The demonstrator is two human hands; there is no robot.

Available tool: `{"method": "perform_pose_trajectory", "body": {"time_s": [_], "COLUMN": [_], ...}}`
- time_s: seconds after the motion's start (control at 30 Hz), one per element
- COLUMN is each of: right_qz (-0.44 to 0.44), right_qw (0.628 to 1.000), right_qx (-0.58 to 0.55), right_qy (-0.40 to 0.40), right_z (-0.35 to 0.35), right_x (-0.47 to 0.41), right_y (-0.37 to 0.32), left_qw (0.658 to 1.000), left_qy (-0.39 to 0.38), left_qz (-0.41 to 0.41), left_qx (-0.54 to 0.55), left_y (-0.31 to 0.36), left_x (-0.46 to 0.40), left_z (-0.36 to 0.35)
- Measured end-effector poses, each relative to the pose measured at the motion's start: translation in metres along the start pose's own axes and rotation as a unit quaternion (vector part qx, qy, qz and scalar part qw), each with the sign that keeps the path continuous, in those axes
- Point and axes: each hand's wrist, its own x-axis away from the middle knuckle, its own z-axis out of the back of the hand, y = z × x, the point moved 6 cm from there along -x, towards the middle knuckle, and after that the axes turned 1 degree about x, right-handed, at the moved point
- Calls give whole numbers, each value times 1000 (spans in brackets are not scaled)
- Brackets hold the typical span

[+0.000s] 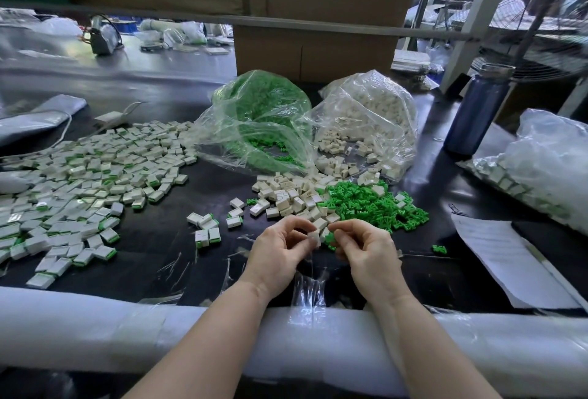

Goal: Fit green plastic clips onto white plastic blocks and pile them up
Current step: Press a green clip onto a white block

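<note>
Near the front edge of the black counter, just beyond its white foam-wrapped lip, the two hands meet over the work. The left hand pinches a small white plastic block between thumb and fingertips. The right hand has its fingers curled in close beside that block; a bit of green shows under them, probably a small green plastic clip, though how it is held I cannot tell.

Just behind the hands lie the loose supplies: a heap of bare white blocks and, to its right, a heap of green clips. Further back two clear plastic bags spill onto the counter, one full of green clips, one of white blocks. Toward the left edge spreads the broad pile of finished white blocks with green edges, with a few stragglers between it and the hands.

Both parts look light, hard and stiff, small enough to slip or flick away if squeezed off-centre. I judge the block is best pinched across its flat faces, leaving the slotted end free, and the clip held by its back so its prongs lead in. A short straight push should seat it; any tilt would likely jam it.
</note>
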Motion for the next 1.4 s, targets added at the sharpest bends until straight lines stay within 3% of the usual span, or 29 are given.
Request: {"method": "perform_pose_trajectory", "body": {"time_s": [0.47, 0.9, 1.4], "right_qz": [5, 32, -4], "right_qw": [1000, 999, 999], "right_qx": [-9, 38, 11], "right_qy": [-6, -21, -51], "right_z": [-2, -2, -6], "right_x": [1, 6, 5], "right_y": [-3, -13, -10], "left_qw": [999, 999, 1000], "left_qy": [2, -28, -31], "left_qz": [7, -3, 1], "left_qx": [48, 31, -3], "left_y": [1, -1, 1], "left_x": [0, -1, 0], "left_z": [0, -3, -4]}}
